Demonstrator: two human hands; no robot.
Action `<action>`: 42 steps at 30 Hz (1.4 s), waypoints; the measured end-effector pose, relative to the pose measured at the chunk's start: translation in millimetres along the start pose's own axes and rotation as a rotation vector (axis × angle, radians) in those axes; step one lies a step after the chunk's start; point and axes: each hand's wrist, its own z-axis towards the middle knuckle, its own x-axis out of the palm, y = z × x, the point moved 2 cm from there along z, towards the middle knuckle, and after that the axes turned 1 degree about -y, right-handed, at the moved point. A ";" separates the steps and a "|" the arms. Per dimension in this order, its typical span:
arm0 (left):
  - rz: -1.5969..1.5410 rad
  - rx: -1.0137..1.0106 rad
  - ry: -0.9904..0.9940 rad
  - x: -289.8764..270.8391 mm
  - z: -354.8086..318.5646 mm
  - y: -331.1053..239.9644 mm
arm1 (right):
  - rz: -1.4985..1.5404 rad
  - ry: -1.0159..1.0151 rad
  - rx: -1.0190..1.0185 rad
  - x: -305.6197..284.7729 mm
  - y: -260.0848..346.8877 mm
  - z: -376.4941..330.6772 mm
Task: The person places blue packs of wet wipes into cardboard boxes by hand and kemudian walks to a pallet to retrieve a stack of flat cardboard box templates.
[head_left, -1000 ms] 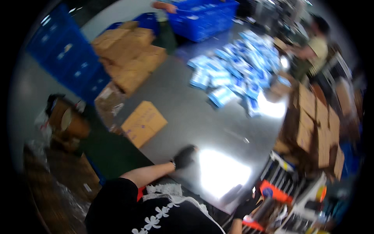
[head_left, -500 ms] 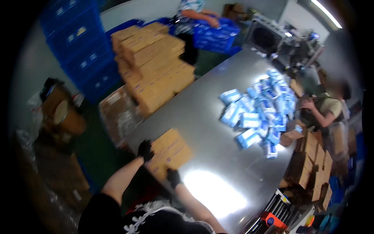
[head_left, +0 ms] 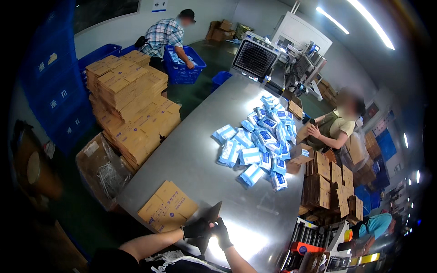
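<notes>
Both my hands wear black gloves with the fingertips showing. Between them, a flat folded cardboard carton (head_left: 213,212) stands tilted nearly edge-on above the table's near edge, its visible side in shadow. My left hand (head_left: 196,229) is closed on its left side, while my right hand (head_left: 221,234) grips it from the right, fingers close to the left ones. To their left, flat brown cartons (head_left: 167,207) lie on the steel table (head_left: 182,166). A heap of blue-and-white soft packs (head_left: 261,141) is farther off on the same table.
Tall stacks of flat cartons (head_left: 136,98) stand beyond the table's left edge, near an open box (head_left: 102,170). At the right, a co-worker (head_left: 334,129) stands by more cartons (head_left: 318,182). Another person holds a blue basket (head_left: 184,70) at the back. A roller conveyor (head_left: 302,239) is at lower right.
Both hands have moved right, off the flat cartons on the table, and now hold one carton raised and tilted. The view has swung, and the person at the back has lowered the blue basket.
</notes>
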 end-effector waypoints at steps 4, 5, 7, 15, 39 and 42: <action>0.139 0.042 -0.319 0.9 -12.1 3.1 | -0.046 0.070 -0.002 -41.6 -58.5 22.3; 0.221 0.105 -0.310 1.9 -13.8 -4.5 | -0.011 0.030 0.020 -54.0 -72.4 28.5; 0.392 0.210 -0.332 -2.5 -23.7 -13.8 | -0.052 -0.093 -0.072 -32.1 -25.7 5.7; 0.957 0.176 -0.207 6.1 60.1 -40.8 | -1.297 -0.725 -0.815 -83.3 40.8 -49.1; -0.100 -0.371 -0.251 -5.1 75.5 38.0 | -1.464 -0.265 -0.583 -54.8 6.1 30.5; 0.276 -0.470 -0.408 11.0 87.0 60.5 | -1.597 0.048 -0.079 10.8 30.1 29.7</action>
